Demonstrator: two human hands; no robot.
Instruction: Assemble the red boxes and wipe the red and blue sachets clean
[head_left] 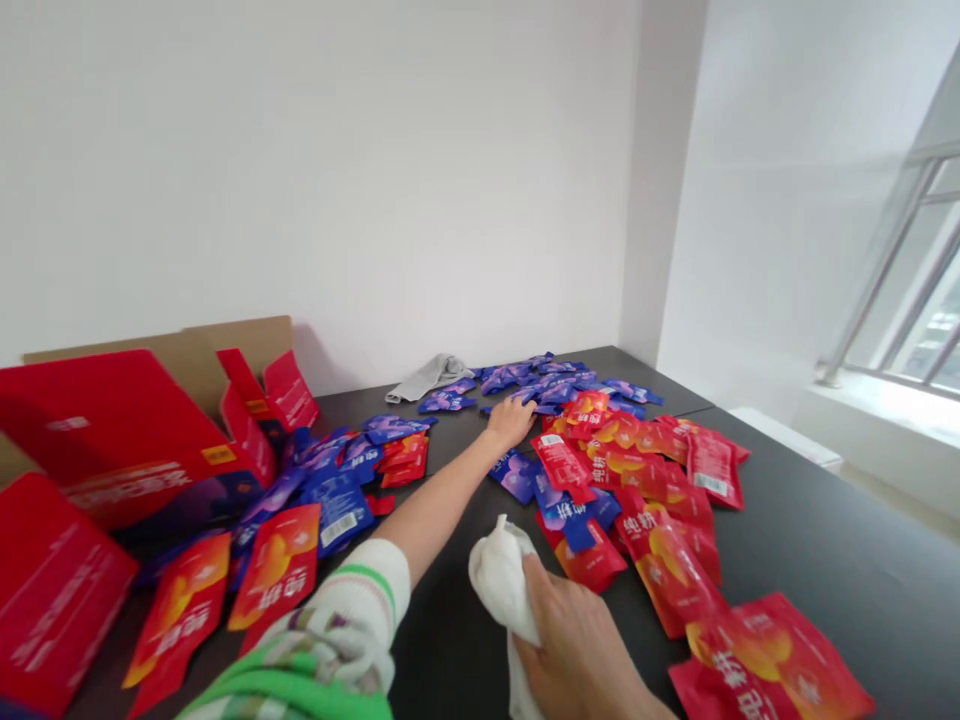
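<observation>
Left hand (511,422) of mine is open, palm down, and its fingers rest on the near edge of the blue sachets (551,392), just beside the red sachets (637,452). My right hand (574,645) is closed and grips a bunched white cloth (501,585), and the cloth's top stands up above my fingers. Between the two hands, a strip of the dark table (457,610) shows, so there is some room to move there. More red sachets lie in a loose band to the right of this strip and reach the near edge of the picture. Blue and red sachets also lie in a pile to the left of my forearm, near two red boxes (112,430). These boxes stand at the left side of the table, and a brown cardboard sheet (225,345) stands up behind them. At the far edge of the table, by the wall, lies a grey cloth (429,378). On the right, dark tabletop continues past the sachets toward the table's edge, under a barred window (900,290).
</observation>
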